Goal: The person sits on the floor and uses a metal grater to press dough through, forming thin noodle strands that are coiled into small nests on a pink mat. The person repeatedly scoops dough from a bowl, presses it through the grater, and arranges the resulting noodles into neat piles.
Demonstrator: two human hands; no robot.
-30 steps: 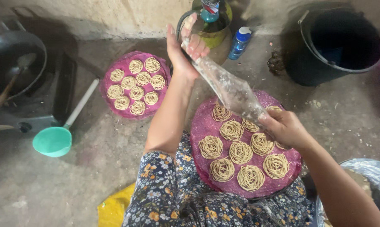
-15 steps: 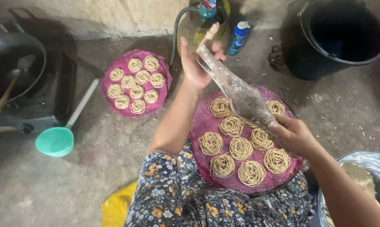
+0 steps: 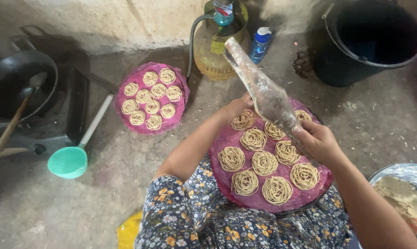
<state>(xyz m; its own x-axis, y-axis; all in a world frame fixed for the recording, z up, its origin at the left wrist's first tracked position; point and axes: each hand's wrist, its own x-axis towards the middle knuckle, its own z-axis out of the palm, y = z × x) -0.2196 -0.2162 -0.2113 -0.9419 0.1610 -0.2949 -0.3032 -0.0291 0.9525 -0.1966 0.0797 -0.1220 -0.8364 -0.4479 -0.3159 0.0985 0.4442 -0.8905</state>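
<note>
My right hand (image 3: 317, 140) grips the lower end of a clear plastic piping bag (image 3: 264, 92) smeared with dough. The bag slants up to the left, its top end free. My left hand (image 3: 238, 107) closes on the bag's middle from behind, partly hidden by it. Under both hands a round pink tray (image 3: 291, 203) rests on my lap, covered with several beige noodle-like dough spirals (image 3: 264, 162). A second pink tray (image 3: 171, 121) with several spirals lies on the floor to the left.
A yellow gas cylinder (image 3: 213, 50) and a blue bottle (image 3: 260, 44) stand at the back wall, a black bucket (image 3: 370, 41) at the back right. A black wok (image 3: 19, 87) sits left, a teal scoop (image 3: 68, 161) on the floor, a dough bowl (image 3: 402, 193) at right.
My left hand has slid down from the bag's top to its middle. The bag has tipped more upright, and my right hand has stayed on its lower end.
</note>
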